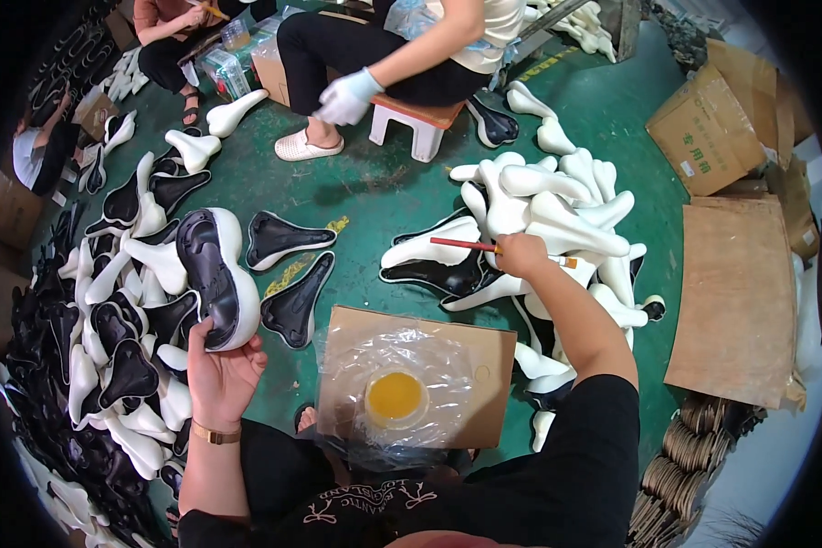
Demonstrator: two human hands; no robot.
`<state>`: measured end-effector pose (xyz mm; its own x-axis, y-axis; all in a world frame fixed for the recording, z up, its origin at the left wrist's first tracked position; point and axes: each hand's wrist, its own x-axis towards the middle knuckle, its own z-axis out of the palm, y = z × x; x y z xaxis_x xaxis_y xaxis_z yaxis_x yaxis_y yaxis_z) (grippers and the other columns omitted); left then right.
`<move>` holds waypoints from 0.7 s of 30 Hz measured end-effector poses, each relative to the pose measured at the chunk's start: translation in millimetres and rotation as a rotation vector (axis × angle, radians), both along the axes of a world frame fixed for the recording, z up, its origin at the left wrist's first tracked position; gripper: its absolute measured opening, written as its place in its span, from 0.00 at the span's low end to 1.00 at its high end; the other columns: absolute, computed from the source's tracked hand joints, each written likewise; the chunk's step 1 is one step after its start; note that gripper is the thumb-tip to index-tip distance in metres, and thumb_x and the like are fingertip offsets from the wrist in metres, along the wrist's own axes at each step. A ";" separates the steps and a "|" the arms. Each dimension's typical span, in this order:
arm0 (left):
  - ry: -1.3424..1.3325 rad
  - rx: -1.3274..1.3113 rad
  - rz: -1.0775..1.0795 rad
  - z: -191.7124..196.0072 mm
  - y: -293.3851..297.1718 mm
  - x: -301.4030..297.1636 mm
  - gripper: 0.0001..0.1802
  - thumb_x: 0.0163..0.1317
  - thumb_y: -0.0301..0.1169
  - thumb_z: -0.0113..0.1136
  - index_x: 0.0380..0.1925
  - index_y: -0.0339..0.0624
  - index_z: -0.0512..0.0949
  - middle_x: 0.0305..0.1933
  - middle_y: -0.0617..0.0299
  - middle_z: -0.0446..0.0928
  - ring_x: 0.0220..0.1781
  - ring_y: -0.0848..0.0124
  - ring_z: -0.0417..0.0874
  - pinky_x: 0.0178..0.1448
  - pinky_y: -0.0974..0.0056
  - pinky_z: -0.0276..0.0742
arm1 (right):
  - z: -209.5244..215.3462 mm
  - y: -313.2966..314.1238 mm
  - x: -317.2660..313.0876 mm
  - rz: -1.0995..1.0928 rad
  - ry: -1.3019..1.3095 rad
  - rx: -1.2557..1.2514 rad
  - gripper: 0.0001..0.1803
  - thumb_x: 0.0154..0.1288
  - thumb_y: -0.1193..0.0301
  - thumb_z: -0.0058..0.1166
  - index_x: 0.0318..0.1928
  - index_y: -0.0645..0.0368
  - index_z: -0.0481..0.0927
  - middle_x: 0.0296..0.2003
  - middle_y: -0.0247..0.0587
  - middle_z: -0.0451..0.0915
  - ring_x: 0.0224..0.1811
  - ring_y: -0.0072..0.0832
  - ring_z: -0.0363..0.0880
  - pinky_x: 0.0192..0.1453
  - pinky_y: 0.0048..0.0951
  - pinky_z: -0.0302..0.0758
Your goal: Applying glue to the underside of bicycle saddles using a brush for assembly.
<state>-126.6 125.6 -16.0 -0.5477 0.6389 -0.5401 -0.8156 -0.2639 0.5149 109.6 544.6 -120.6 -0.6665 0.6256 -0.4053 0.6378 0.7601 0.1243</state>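
My left hand point(221, 370) holds up a bicycle saddle point(215, 277), white foam around a black inner shell, its underside facing me. My right hand point(521, 254) grips a red-handled brush point(466, 244) and reaches out over a pile of white saddles point(557, 215) on my right. In front of my knees lies a cardboard box point(489, 352) covered with clear plastic, and on it stands a small tub of yellow glue point(395, 396).
A long heap of black and white saddles point(110, 347) runs down my left. Two black saddles point(288, 239) lie on the green floor point(384, 192). A person in white gloves point(347, 96) sits on a stool ahead; others sit farther left. Cardboard boxes point(703, 132) and sheets stand at right.
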 end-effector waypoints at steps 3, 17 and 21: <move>-0.009 0.006 -0.026 3.9 1.8 6.9 0.24 0.63 0.46 0.48 0.50 0.38 0.73 0.44 0.56 0.78 0.35 0.68 0.76 0.36 0.65 0.75 | 9.9 1.3 9.9 -0.008 0.068 0.056 0.13 0.52 0.64 0.53 0.38 0.51 0.82 0.33 0.43 0.83 0.38 0.39 0.83 0.42 0.42 0.79; 0.016 -0.036 -0.038 19.7 -2.5 15.9 0.21 0.65 0.45 0.47 0.42 0.38 0.78 0.36 0.56 0.81 0.32 0.65 0.81 0.34 0.62 0.78 | 30.7 -0.6 33.2 -0.091 0.057 0.075 0.14 0.56 0.67 0.50 0.41 0.53 0.82 0.38 0.44 0.84 0.42 0.40 0.83 0.46 0.40 0.79; 0.051 -0.050 -0.033 19.9 -3.8 15.5 0.21 0.65 0.45 0.48 0.42 0.39 0.78 0.35 0.57 0.81 0.32 0.65 0.81 0.34 0.62 0.78 | 30.7 0.2 25.8 -0.084 0.056 0.078 0.13 0.57 0.66 0.51 0.41 0.53 0.83 0.38 0.44 0.84 0.41 0.40 0.84 0.46 0.40 0.79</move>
